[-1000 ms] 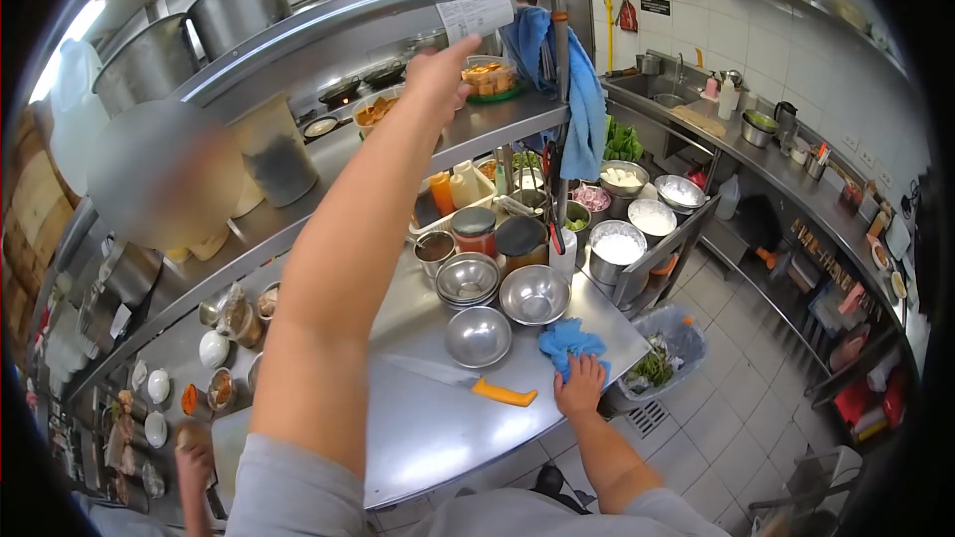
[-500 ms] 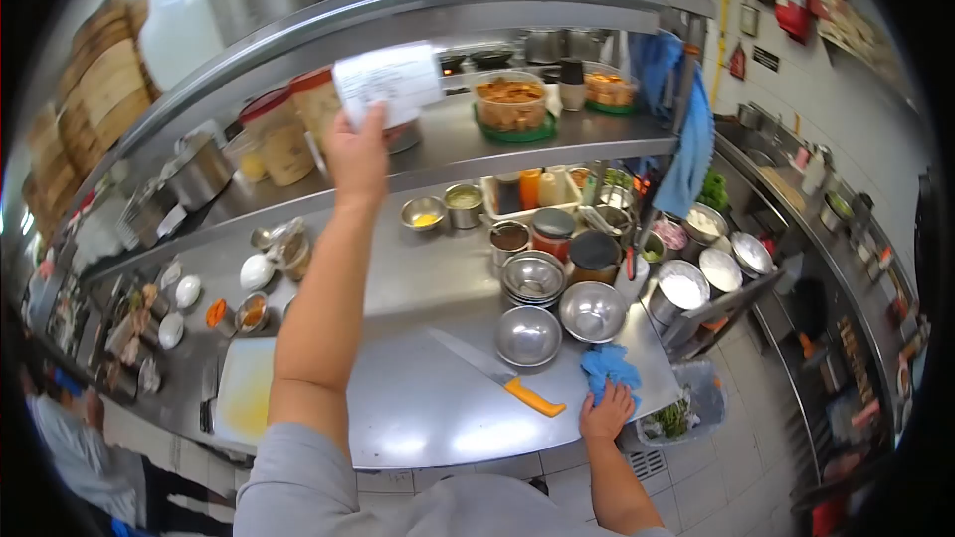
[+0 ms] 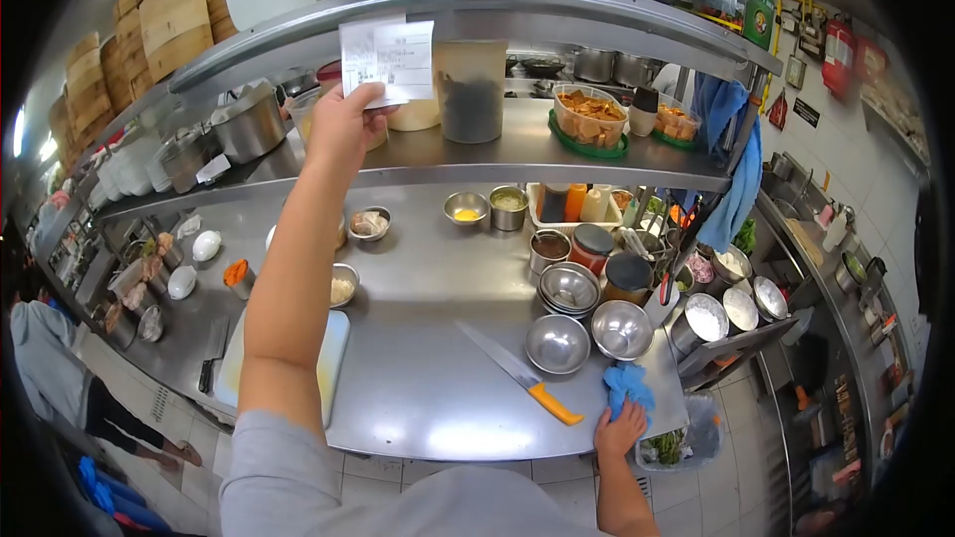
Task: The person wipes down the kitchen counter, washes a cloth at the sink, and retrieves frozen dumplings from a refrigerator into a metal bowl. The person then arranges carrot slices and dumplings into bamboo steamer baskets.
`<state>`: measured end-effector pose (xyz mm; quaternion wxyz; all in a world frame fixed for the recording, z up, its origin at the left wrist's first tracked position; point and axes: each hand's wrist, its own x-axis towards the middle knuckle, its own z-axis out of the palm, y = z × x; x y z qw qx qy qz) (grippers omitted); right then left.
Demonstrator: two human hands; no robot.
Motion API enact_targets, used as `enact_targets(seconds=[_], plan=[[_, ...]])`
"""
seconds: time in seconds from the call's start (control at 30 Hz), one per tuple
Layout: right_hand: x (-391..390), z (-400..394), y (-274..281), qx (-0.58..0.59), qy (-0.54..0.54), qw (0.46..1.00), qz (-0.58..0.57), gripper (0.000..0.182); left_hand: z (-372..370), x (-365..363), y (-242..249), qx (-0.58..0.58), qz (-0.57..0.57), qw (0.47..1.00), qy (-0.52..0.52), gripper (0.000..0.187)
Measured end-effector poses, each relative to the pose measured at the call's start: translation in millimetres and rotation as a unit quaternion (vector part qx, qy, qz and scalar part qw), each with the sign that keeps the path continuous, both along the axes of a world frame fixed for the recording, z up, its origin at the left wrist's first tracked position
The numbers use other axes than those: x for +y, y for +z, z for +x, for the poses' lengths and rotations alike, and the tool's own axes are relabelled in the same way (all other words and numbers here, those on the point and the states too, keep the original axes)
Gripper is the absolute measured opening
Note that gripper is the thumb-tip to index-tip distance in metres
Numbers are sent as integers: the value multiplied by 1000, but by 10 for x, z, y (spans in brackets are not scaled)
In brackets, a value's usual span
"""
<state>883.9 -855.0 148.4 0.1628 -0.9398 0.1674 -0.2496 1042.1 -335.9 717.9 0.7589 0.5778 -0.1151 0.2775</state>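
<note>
My left hand [image 3: 343,129] is raised at the upper shelf, pinching white printed order tickets [image 3: 390,65] between thumb and fingers. The tickets are held upright, and one seems to overlap another. My right hand [image 3: 622,428] lies on the right front corner of the steel table [image 3: 428,378]. Its fingers are spread flat and touch the lower edge of a crumpled blue cloth [image 3: 629,388]. Left of that hand lies a knife with a yellow handle [image 3: 555,404], its blade pointing to the back left. Two empty steel bowls [image 3: 557,343] stand just behind it.
A cutting board [image 3: 333,358] and a cleaver [image 3: 212,353] lie at left. On the shelf stand a tall container with dark contents [image 3: 472,104] and tubs of orange-brown pieces [image 3: 589,119]. A bin with greens [image 3: 701,433] sits below the right corner. Another person [image 3: 60,358] stands at far left.
The view has shifted, so the table appears further left and more of the shelf shows. The tickets now hang more upright in my left hand. My right hand stays by the cloth.
</note>
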Motion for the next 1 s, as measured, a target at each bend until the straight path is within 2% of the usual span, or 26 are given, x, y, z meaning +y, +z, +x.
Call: enact_targets(seconds=[0.03, 0.17, 0.27, 0.33, 0.4, 0.5, 0.53, 0.6, 0.7, 0.87, 1.0], plan=[[-4, 15, 2, 2, 0, 1000, -9, 59, 37, 51, 14, 45, -10, 999, 7, 25], [19, 47, 58, 7, -9, 1000, -13, 59, 57, 75, -1, 67, -15, 998, 13, 18], [7, 40, -1, -7, -9, 999, -33, 59, 156, 59, 116, 30, -22, 999, 21, 18], [4, 54, -9, -5, -9, 999, -34, 59, 309, 92, 241, -59, -63, 996, 34, 21], [-2, 50, -23, -5, -8, 999, -34, 59, 386, 93, 191, -53, -69, 996, 16, 25], [14, 64, -8, 5, -13, 1000, -17, 60, 341, -235, 75, -52, -269, 957, -97, 27], [21, 61, 14, 7, -14, 1000, -6, 59, 318, -346, 79, -53, -268, 957, -96, 27], [25, 68, 44, 8, -12, 1000, 2, 58, 287, -508, 78, -10, -325, 928, -181, 33], [30, 70, 74, 4, -10, 1000, -1, 58, 592, -495, 12, -26, -326, 921, -210, 27], [28, 56, 53, 17, -19, 1000, 2, 60, 614, -761, -11, -7, -351, 908, -226, 26], [20, 56, 40, 14, -18, 1000, 3, 60, 608, -886, 29, -30, -327, 930, -163, 26]])
